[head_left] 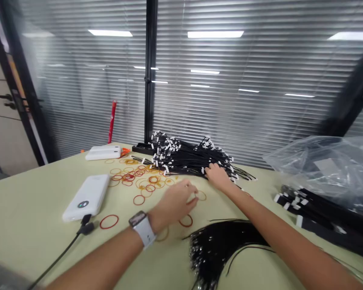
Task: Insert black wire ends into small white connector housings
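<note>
My right hand (pixel 217 176) reaches to the front edge of a heap of black cables with white connectors (pixel 187 155). Its fingers are curled against cables there; how many are between them is hidden. Nearer to me, my left hand (pixel 177 201), with a watch on the wrist, hovers over the table, thumb and fingers bent but apart, holding nothing visible. Red and yellow rubber bands (pixel 139 199) lie scattered to its left, and a red rubber band (pixel 186 220) is below it. Under my right forearm spreads a bundle of black wires (pixel 218 245) with bare-looking ends.
A white power bank (pixel 89 195) with a plugged-in black cable (pixel 60 255) lies at left. Behind it are another white device (pixel 103 152) and a red stick (pixel 112 122). Clear plastic bags (pixel 326 165) and more black cables (pixel 323 217) fill the right. Glass with blinds (pixel 245 100) borders the table's back.
</note>
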Tool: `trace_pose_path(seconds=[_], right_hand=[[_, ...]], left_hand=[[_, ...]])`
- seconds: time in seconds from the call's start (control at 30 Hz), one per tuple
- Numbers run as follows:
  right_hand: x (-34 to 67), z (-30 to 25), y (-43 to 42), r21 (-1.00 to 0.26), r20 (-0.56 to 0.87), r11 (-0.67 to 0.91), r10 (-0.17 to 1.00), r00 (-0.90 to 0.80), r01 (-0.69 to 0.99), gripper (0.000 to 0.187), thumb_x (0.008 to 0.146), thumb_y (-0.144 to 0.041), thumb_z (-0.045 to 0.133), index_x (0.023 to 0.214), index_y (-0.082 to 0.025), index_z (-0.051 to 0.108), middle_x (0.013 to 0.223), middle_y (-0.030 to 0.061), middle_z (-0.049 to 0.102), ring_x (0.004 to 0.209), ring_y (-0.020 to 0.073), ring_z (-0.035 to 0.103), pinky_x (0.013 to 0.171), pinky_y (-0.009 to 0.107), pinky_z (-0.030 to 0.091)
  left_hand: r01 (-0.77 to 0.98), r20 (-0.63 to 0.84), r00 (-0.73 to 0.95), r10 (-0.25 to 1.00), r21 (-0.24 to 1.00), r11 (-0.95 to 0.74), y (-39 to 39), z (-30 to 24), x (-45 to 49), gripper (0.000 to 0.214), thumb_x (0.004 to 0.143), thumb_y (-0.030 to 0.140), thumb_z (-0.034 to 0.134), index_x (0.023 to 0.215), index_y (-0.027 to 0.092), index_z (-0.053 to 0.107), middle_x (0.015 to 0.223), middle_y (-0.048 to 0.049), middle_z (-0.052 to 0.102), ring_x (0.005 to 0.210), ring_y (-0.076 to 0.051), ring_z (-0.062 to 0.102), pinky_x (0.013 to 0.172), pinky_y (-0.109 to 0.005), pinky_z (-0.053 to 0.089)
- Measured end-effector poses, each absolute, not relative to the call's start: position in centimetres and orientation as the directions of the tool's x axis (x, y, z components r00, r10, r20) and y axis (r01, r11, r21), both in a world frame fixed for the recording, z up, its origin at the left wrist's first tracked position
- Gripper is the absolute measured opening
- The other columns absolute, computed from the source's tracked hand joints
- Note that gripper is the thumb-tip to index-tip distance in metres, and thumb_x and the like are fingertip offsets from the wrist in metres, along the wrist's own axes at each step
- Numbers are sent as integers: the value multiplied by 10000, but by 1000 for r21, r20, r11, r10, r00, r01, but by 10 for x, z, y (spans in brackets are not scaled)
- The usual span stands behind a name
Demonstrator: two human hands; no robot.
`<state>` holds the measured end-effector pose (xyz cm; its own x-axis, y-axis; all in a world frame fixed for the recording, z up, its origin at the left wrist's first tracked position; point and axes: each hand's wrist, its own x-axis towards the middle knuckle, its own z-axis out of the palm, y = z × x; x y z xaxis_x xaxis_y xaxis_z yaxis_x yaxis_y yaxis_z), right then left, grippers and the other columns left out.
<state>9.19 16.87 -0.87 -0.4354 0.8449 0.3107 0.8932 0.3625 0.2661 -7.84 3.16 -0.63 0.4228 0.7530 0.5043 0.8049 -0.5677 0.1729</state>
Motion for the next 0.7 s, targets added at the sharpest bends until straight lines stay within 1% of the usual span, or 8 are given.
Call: trace_pose_path(seconds=[0.07, 0.17, 0.23, 0.3, 0.37, 0.47, 0.57, 0.7], right_hand=[[101, -5, 169, 260, 350, 377, 821, -451, 889, 293, 852, -310, 485, 1098, -153, 515, 1099, 73, 539, 932, 174, 549, 779, 383, 468], [116, 3, 162, 229, 404, 405, 788, -465, 885, 294, 854, -314, 481, 1093, -147, 515, 1068, 69, 551, 905, 168, 557, 762, 375, 473], [127, 8, 156, 190, 442, 419, 771, -458, 888, 284, 858, -314, 475, 1084, -148, 518, 1045, 65, 559, 882, 160, 563, 749, 363, 477], [139, 10, 148, 142, 476, 435, 758, -447, 889, 275, 860, -311, 472, 1077, -149, 520, 1028, 61, 564, 859, 151, 566, 733, 348, 482], [153, 11, 142, 98, 495, 463, 746, -446, 881, 268, 861, -307, 471, 1070, -147, 520, 1006, 56, 570, 834, 142, 571, 713, 333, 486], [173, 10, 136, 54, 499, 507, 732, -463, 860, 257, 866, -309, 463, 1047, -138, 525, 949, 43, 580, 776, 125, 573, 680, 312, 486], [187, 8, 125, 41, 498, 532, 723, -479, 846, 222, 868, -302, 454, 985, -135, 543, 908, 34, 579, 788, 132, 562, 713, 334, 468], [185, 8, 86, 30, 494, 603, 684, -537, 797, 197, 869, -232, 425, 951, -111, 557, 941, 128, 566, 924, 214, 508, 829, 420, 392]], left_hand=[[844, 559, 322, 764, 196, -499, 45, -8, -91, 256, 803, 212, 481, 1042, 155, 554, 997, -92, 545, 904, -224, 540, 798, -360, 448], [887, 624, 169, 763, 242, -394, 61, -13, -105, 478, 764, 174, 516, 1222, 96, 402, 1138, -170, 459, 1061, -304, 447, 886, -464, 376], [893, 642, 108, 759, 273, -358, 68, -14, -112, 545, 747, 153, 528, 1257, 76, 351, 1180, -198, 431, 1112, -337, 403, 911, -502, 337], [883, 643, 90, 761, 302, -359, 72, -13, -116, 522, 757, 159, 525, 1249, 93, 364, 1188, -189, 446, 1124, -337, 401, 920, -510, 324], [854, 631, 121, 766, 327, -404, 73, -8, -116, 426, 792, 172, 499, 1207, 132, 415, 1170, -149, 494, 1106, -293, 441, 919, -470, 348], [779, 586, 238, 775, 362, -513, 65, 2, -107, 251, 838, 199, 452, 1079, 180, 522, 1081, -77, 590, 1006, -209, 530, 878, -371, 402], [700, 498, 341, 797, 432, -569, 49, 7, -91, 196, 839, 242, 454, 986, 175, 565, 896, -49, 654, 810, -167, 589, 732, -305, 450], [603, 325, 460, 827, 569, -559, 29, 0, -69, 184, 836, 267, 441, 799, 154, 582, 680, -6, 659, 497, -93, 531, 486, -216, 405]])
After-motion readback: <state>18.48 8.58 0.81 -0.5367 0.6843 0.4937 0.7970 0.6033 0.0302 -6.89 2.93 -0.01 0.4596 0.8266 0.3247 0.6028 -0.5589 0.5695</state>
